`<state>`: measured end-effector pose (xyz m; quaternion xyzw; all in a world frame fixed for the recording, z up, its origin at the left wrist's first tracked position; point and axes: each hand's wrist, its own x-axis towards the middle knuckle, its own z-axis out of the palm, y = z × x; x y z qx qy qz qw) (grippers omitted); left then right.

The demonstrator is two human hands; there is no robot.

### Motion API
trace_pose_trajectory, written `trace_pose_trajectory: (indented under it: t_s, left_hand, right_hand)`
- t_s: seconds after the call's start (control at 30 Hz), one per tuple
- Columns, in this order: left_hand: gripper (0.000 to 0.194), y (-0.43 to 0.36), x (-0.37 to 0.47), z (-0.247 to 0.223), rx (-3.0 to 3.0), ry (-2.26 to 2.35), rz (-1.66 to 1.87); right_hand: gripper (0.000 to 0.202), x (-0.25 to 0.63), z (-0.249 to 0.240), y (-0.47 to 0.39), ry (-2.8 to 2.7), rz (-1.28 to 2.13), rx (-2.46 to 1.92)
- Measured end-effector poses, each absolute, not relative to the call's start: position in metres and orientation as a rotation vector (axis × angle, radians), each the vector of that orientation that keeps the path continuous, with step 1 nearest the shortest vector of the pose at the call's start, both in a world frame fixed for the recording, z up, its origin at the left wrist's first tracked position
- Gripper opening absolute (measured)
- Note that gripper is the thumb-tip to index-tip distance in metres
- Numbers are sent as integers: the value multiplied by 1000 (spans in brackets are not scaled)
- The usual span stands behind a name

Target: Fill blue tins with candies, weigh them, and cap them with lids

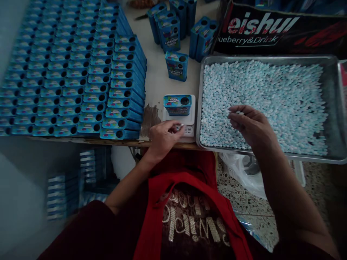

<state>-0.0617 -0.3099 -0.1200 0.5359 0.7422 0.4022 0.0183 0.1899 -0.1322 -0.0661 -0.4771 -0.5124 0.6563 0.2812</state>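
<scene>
A blue candy box point(177, 105) with a round hole in its top stands on a small white scale point(189, 130). Just in front of it, my left hand point(166, 139) is pinched, with a small white candy between thumb and fingertips, over the scale's button panel. To the right, a metal tray point(201, 108) holds a layer of small white and pale blue candies point(273, 94). My right hand point(253, 126) is over the left half of the tray, its fingertips closed on a white candy.
Rows of blue boxes point(89, 76) fill the left of the table. One box point(176, 66) stands behind the scale, with several more point(169, 32) farther back. A black printed carton point(260, 30) lies behind the tray. More boxes point(61, 196) are stacked below the table at left.
</scene>
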Motion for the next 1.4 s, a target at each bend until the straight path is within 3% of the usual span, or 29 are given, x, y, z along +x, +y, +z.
trace_pose_trajectory:
  t_s: [0.13, 0.27, 0.43, 0.53, 0.7, 0.83, 0.93, 1.07, 1.4]
  left_hand:
    - [15, -282, -28, -89, 1917, 2011, 1403]
    - [40, -264, -12, -83, 2240, 1952, 1452]
    - [31, -320, -53, -98, 2582, 1807, 1342]
    - [39, -359, -99, -95, 2637, 1916, 1275]
    - [65, -381, -179, -59, 2701, 2296, 1063]
    - [49, -365, -218, -28, 2580, 2435, 1150]
    - [55, -339, -226, -21, 2313, 2328, 1028]
    - [66, -303, -213, -29, 2054, 1945, 964]
    - [52, -284, -193, -26, 1955, 1855, 969]
  right_hand:
    - [37, 191, -63, -123, -1319, 1741, -1283]
    - [42, 199, -54, -118, -1405, 1739, -1344]
    - [65, 208, -54, -108, -1676, 1764, -1460]
    - [70, 196, -52, -95, -1592, 1830, -1436]
    - [47, 152, -29, -78, -1425, 2035, -1369]
    - [35, 118, 1, -86, -1539, 2077, -1318]
    - [26, 102, 19, -97, -1796, 2060, -1202]
    - [28, 90, 26, -110, -2037, 1910, -1138]
    - [10, 63, 33, -121, -2766, 941, -774]
